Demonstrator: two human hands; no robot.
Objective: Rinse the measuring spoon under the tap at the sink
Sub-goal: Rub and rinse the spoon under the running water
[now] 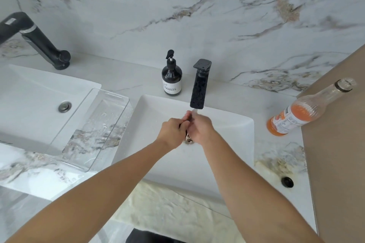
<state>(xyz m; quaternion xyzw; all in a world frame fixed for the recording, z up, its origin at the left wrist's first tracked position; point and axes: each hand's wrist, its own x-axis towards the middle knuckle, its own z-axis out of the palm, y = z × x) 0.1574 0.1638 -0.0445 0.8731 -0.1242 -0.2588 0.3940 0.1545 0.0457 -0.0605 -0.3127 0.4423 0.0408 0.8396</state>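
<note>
Both hands meet over the white sink (pixel 233 144), right under the spout of the black tap (pixel 199 89). A thin stream of water (pixel 194 112) falls onto them. My left hand (pixel 172 132) is closed around a small dark thing, the measuring spoon (pixel 190 118), of which only a sliver shows between the fingers. My right hand (pixel 201 129) is cupped against the left hand and touches the spoon; its fingers hide most of it. The drain (pixel 188 140) shows just below the hands.
A dark soap pump bottle (pixel 171 77) stands left of the tap. A clear plastic tray (pixel 92 128) rests between this sink and a second sink (pixel 29 100) with its own black tap (pixel 37 41). An open bottle of orange drink (pixel 304 112) stands at the right, beside a brown panel (pixel 339 144).
</note>
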